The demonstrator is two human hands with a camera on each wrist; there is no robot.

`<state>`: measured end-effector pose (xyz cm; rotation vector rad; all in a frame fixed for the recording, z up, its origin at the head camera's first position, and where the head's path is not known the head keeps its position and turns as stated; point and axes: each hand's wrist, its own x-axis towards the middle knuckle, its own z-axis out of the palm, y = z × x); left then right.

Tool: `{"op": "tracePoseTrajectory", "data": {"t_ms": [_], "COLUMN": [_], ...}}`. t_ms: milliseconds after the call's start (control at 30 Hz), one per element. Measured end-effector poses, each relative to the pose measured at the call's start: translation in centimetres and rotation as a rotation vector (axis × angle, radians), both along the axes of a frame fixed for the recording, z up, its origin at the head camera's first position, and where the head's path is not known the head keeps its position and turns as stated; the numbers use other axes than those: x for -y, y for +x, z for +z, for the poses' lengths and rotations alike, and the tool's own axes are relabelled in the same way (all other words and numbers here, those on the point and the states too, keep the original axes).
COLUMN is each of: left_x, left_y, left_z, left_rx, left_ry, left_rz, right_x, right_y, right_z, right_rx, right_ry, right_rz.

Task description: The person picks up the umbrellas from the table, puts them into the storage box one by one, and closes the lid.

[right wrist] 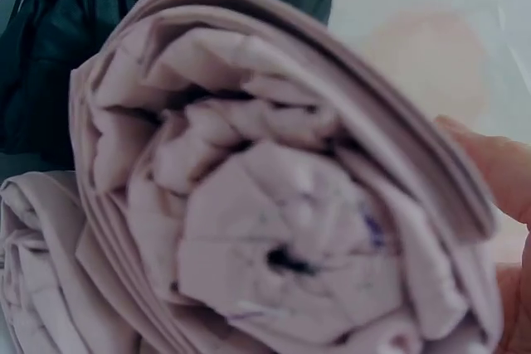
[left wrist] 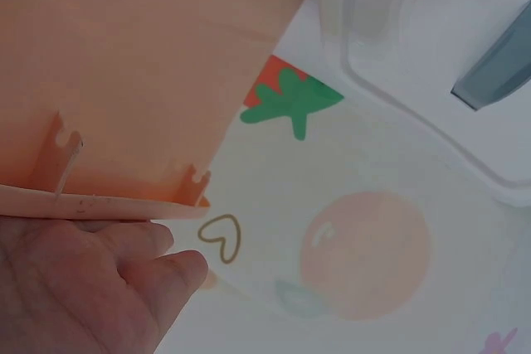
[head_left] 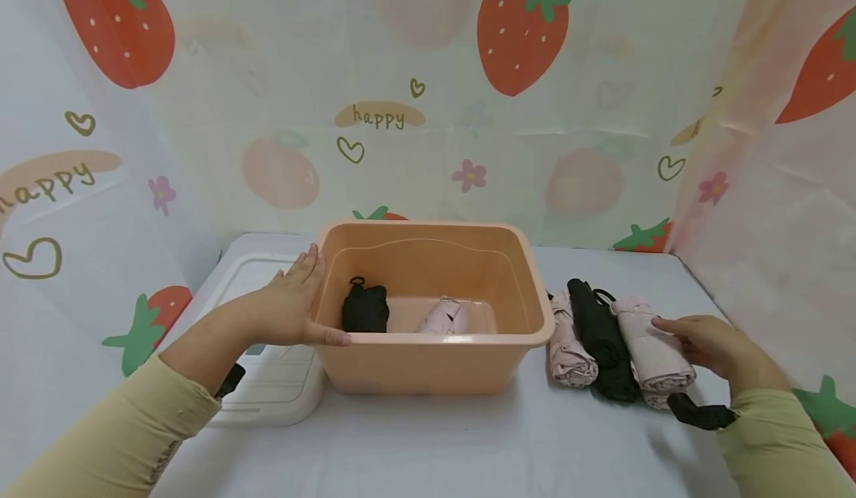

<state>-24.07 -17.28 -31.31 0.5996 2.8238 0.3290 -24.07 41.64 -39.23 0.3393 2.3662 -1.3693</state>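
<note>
An open peach plastic bin (head_left: 421,368) stands in the middle of the table. My left hand (head_left: 294,301) rests along its left rim, fingers straight and thumb over the front corner; the left wrist view has the palm (left wrist: 79,279) right by the rim. Inside the bin lie a black bundle (head_left: 365,309) with a small loop and a pale pink bundle (head_left: 444,317). At the right, my right hand (head_left: 712,345) holds a rolled pink cloth (head_left: 652,345) by its right side, thumb on top. The right wrist view shows the coiled end of this pink roll (right wrist: 290,213) up close.
Left of the held roll lie a black roll (head_left: 605,349) with a cord loop and another pink roll (head_left: 571,345). A further pink roll (right wrist: 50,279) shows below the held one. A white lid (head_left: 284,386) lies left of the bin, partly behind my left arm. Strawberry-print sheeting (head_left: 414,178) encloses the table.
</note>
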Motion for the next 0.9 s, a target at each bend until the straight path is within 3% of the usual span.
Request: {"op": "tracePoseTrajectory", "data": {"t_ms": [367, 900], "left_x": [0.1, 0.2], "left_y": [-0.2, -0.2], "left_z": [-0.3, -0.1], "left_rx": [-0.003, -0.003], "left_ry": [0.002, 0.005], "left_rz": [-0.002, -0.012], "right_x": [0.3, 1.1], "right_y": [-0.3, -0.8], "right_z": [-0.3, 0.1], "right_rx": [-0.024, -0.086], "right_ry": [-0.038, 0.133], "right_rz": [0.067, 0.045]}}
